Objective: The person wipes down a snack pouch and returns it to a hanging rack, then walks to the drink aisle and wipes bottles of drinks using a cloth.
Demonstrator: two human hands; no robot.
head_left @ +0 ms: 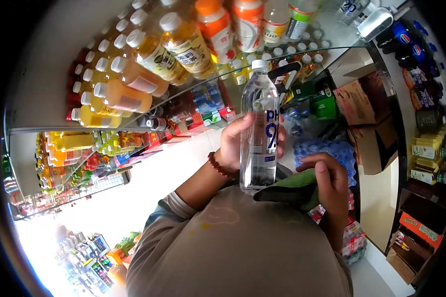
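At left, we see juices (126, 96) in rows. Toward the centre, the left hand (233, 141), with a red bracelet (219, 167) at its wrist, grips the clear bottle (256, 148) around its middle, cap pointing away from the shirt (262, 237). The green cloth (297, 187) is held in the right hand (330, 179), its free end overlapping the bottle's base; we cannot tell whether they touch. Farther right are cartons (359, 99), then colas (401, 35).

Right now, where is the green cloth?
In the head view, the green cloth is just right of centre, in the right hand, its tip by the base of the clear bottle held in the left hand.
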